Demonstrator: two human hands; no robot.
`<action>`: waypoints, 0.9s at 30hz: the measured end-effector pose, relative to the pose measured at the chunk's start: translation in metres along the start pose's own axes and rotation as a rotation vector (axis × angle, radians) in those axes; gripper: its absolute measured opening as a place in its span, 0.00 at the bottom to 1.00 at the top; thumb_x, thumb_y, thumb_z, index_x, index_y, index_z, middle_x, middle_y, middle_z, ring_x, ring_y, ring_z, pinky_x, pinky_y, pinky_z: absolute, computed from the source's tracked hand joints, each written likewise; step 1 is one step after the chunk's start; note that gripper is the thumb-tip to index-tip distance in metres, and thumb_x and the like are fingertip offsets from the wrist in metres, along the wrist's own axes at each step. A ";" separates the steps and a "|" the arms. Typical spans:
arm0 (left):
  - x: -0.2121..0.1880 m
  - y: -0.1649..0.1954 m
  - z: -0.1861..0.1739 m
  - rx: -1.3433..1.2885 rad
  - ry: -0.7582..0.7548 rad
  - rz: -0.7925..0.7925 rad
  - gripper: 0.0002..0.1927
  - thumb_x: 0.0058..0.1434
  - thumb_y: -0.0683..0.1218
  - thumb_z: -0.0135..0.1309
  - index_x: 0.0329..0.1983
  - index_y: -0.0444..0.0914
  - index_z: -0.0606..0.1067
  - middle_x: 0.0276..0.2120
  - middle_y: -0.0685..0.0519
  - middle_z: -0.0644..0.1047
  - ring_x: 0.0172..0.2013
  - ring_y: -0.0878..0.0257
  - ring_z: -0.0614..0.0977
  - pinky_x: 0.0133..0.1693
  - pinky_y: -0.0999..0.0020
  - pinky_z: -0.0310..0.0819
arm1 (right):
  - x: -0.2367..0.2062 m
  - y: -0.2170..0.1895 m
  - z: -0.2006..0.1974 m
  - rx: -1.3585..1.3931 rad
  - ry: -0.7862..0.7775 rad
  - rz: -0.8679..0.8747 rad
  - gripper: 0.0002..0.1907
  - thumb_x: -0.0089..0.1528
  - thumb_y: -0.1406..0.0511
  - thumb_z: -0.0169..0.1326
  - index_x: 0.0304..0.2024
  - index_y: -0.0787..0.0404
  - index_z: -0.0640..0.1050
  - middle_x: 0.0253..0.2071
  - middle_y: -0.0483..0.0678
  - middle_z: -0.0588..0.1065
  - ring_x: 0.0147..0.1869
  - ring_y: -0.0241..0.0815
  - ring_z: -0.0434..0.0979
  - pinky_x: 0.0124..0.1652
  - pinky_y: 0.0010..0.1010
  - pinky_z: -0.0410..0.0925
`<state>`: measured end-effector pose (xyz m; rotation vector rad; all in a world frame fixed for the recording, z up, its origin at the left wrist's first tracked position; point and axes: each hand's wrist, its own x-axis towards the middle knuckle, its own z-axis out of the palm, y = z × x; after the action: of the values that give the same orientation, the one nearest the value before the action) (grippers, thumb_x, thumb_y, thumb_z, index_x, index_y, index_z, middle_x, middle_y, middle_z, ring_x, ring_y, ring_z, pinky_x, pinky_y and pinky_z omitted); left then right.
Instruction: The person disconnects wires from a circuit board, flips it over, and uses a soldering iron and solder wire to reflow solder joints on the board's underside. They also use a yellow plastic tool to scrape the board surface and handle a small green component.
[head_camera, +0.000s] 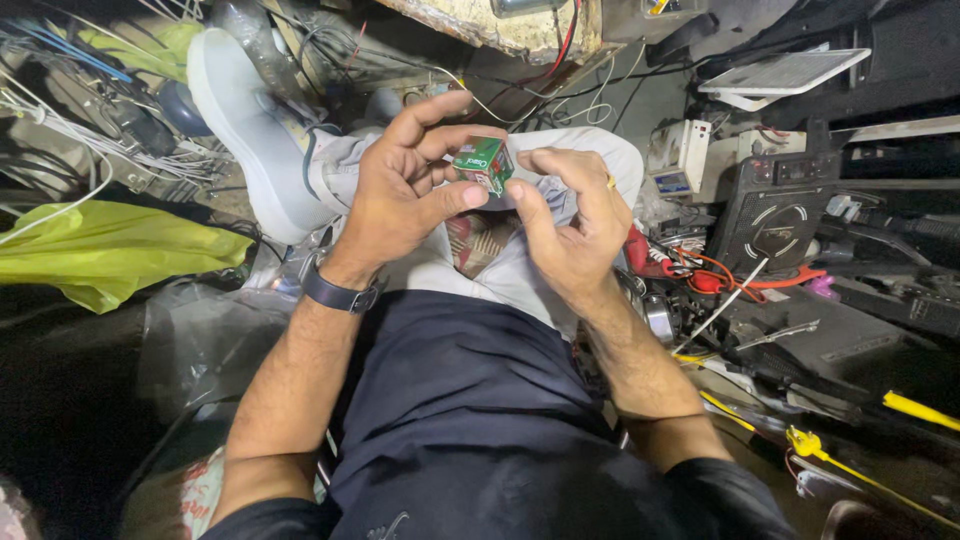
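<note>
Both hands pinch a small green carton above the lap

The small green box (484, 163), glossy card with a red-and-white end, sits between the two hands: the left hand (400, 190) curls round it, thumb pressed under its lower edge and fingers arched over the top, while the right hand (570, 215) is half closed, thumb and fingertips touching the box's right side. A dark strap watch (338, 293) bands the left wrist. Beyond the left hand lies a white shoe (250, 130) and crumpled yellow-green plastic (110, 250); right of the right hand, tangled red wires (720, 278), a yellow-handled tool (815, 447) and a black grilled casing (775, 215) crowd the floor
</note>
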<state>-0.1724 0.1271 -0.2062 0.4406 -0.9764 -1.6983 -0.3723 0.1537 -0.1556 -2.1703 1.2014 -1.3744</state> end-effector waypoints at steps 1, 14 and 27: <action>-0.001 0.002 -0.001 0.003 -0.004 -0.005 0.40 0.65 0.33 0.63 0.76 0.33 0.56 0.63 0.40 0.76 0.59 0.60 0.81 0.62 0.65 0.79 | 0.004 -0.002 -0.001 0.001 -0.012 -0.048 0.17 0.65 0.76 0.64 0.53 0.67 0.72 0.46 0.55 0.79 0.50 0.47 0.81 0.48 0.31 0.74; -0.013 0.014 -0.009 0.301 -0.056 0.010 0.43 0.65 0.41 0.66 0.77 0.34 0.55 0.63 0.45 0.79 0.58 0.64 0.81 0.61 0.66 0.76 | 0.028 -0.012 -0.012 -0.034 -0.286 -0.185 0.19 0.66 0.76 0.64 0.49 0.66 0.66 0.44 0.53 0.79 0.43 0.46 0.84 0.42 0.32 0.75; -0.035 0.000 -0.014 0.089 0.042 -0.064 0.44 0.66 0.35 0.66 0.79 0.33 0.53 0.62 0.42 0.78 0.56 0.62 0.82 0.62 0.67 0.79 | -0.004 0.005 0.018 0.016 -0.316 -0.084 0.20 0.67 0.78 0.56 0.48 0.64 0.58 0.45 0.53 0.74 0.34 0.43 0.76 0.31 0.31 0.69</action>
<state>-0.1501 0.1540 -0.2203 0.5694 -1.0200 -1.7005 -0.3596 0.1506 -0.1697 -2.3396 0.9878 -1.0150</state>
